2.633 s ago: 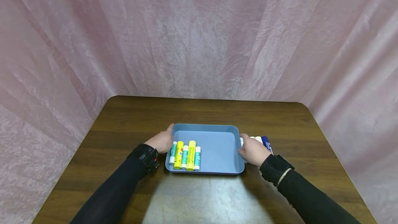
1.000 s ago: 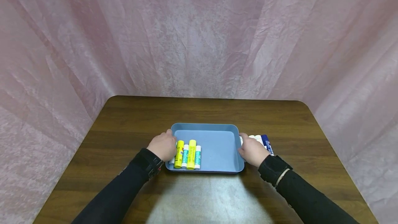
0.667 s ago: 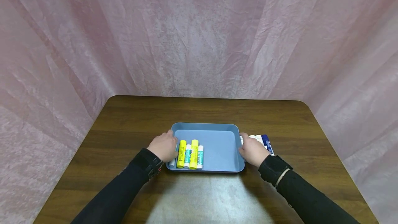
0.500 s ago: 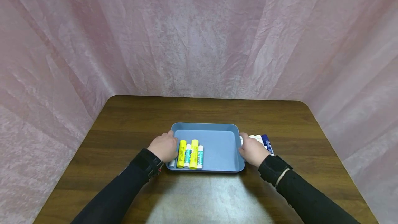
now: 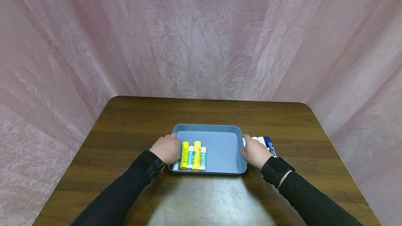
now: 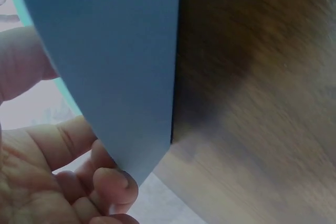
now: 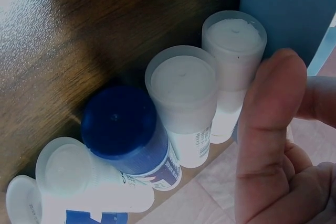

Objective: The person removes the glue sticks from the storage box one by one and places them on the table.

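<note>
The blue-grey tray [image 5: 223,149] lies between the two hands. Inside its left half, several glue sticks lie side by side, among them a yellow glue stick [image 5: 196,156] and a white-and-teal one [image 5: 203,159]. My left hand [image 5: 166,148] reaches over the tray's left wall and covers part of the leftmost stick. In the left wrist view its fingers [image 6: 113,184] curl at the rim's corner, while the thumb [image 6: 23,61] passes behind the wall. The right hand [image 5: 255,152] grips the tray's right end by the rim, its thumb [image 7: 275,93] against the outside.
Outside the tray's right wall, more glue sticks lie in a row: white ones [image 7: 184,82] and a blue-capped one [image 7: 123,124], partly hidden behind the right hand in the head view. The wooden table [image 5: 201,111] extends around, with a pink curtain [image 5: 201,37] behind it.
My left hand has moved from the tray's outer left side to over its wall. The glue sticks in the tray have shifted slightly right. The right hand stays in place.
</note>
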Demonstrator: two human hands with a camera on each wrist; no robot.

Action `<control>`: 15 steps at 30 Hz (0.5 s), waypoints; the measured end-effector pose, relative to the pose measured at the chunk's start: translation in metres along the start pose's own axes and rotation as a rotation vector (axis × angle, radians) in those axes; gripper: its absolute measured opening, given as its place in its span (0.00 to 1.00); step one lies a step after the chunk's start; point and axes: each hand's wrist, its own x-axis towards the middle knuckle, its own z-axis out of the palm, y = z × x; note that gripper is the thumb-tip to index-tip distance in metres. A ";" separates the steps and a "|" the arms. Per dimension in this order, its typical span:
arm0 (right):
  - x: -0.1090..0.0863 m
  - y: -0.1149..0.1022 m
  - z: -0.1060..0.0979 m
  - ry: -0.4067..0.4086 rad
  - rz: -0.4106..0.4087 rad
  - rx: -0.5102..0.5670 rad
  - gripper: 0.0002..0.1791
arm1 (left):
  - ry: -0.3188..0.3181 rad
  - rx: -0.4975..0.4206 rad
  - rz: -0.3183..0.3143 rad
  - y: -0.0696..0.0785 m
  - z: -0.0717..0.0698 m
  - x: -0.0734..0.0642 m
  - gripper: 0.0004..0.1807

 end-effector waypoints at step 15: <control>0.001 0.001 0.001 0.005 -0.003 -0.008 0.33 | -0.037 -0.127 -0.011 0.005 0.002 -0.002 0.25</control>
